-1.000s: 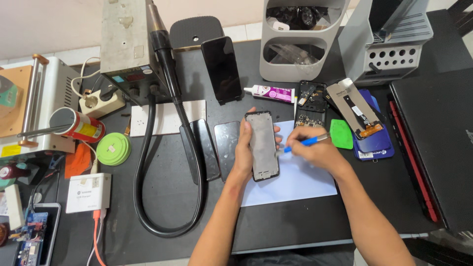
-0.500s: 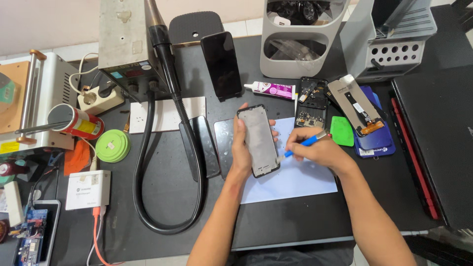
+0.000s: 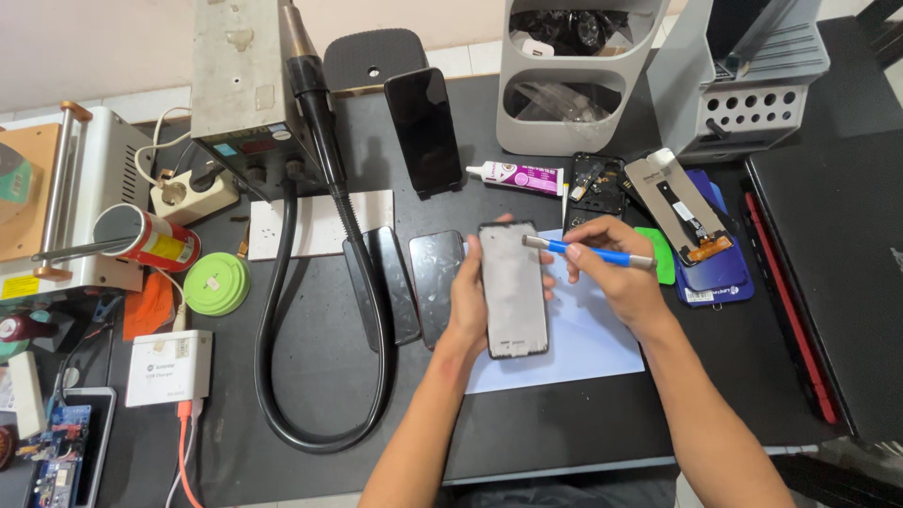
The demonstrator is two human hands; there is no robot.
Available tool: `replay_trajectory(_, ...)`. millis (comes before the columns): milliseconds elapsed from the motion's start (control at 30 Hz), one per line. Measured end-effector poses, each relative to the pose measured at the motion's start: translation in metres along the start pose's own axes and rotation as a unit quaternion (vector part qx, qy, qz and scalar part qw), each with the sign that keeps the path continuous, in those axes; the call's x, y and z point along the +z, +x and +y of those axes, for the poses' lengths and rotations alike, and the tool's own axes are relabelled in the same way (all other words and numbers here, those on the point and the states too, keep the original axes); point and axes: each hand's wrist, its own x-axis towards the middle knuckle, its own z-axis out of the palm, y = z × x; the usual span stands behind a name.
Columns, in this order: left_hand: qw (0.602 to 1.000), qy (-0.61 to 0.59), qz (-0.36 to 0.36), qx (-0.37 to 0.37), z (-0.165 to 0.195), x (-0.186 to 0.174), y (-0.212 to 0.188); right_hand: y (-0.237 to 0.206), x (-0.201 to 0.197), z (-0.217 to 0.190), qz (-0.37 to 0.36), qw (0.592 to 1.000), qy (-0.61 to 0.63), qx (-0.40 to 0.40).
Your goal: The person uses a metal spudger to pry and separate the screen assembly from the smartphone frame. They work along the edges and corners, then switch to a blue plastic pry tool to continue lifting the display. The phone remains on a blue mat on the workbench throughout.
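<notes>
L fingers: my left hand (image 3: pixel 467 306) wraps the phone screen panel (image 3: pixel 513 290) from its left edge, thumb on the near side, fingertips curled round the far edge; panel pinched firm, held up off the table, long axis pointing away from me.
R fingers: my right hand (image 3: pixel 616 277) pinches the blue-handled tool (image 3: pixel 591 252) betw. thumb & index, pen-style; metal tip lies over the panel's top right corner. Can't tell if tip touches.
Panel: dull grey face toward me, dark frame round it; sits above the pale blue sheet (image 3: pixel 588 343).
Just L of panel: two dark phone parts (image 3: pixel 435 282) flat on the table (image 3: pixel 310 376), side by side w/ a black slab (image 3: pixel 390 287).
Just R of tool: green pick (image 3: pixel 658 254), blue phone back (image 3: pixel 720 273) w/ a screen assy + flex cable lying on it.
Behind: glue tube (image 3: pixel 517 176), dark phone propped on stand (image 3: pixel 423 127), grey bin (image 3: pixel 574 75).
Far L: hot-air station (image 3: pixel 240 85), its black hose (image 3: pixel 320 282) looping toward me; green round pad (image 3: pixel 216 282), red can (image 3: pixel 146 237), white charger (image 3: pixel 169 367).
Far R: black laptop (image 3: pixel 837 263), lid shut.
</notes>
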Motion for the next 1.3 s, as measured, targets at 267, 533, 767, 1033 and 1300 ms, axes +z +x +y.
replay_trajectory(267, 0.992, 0.047, -0.031, -0.112, -0.007, 0.001, -0.003, -0.006, 0.012, 0.004, 0.042, 0.99, -0.13, -0.035)
replay_trajectory(533, 0.986, 0.027, -0.026, -0.16, -0.003, 0.002, -0.003, -0.003, 0.003, 0.008, 0.03, 0.99, -0.111, -0.079)
replay_trajectory(767, 0.987, -0.021, -0.039, -0.157, 0.0, -0.003, -0.002, -0.007, 0.008, 0.012, 0.073, 0.977, -0.172, -0.104)
replay_trajectory(1033, 0.981, 0.004, -0.025, -0.192, -0.001, -0.003, -0.001, -0.006, 0.013, 0.007, 0.046, 0.977, -0.185, -0.1)
replay_trajectory(1300, 0.982, -0.012, -0.037, -0.184, 0.003, 0.001, -0.004, -0.006, 0.014, 0.001, 0.106, 0.969, -0.168, -0.149)
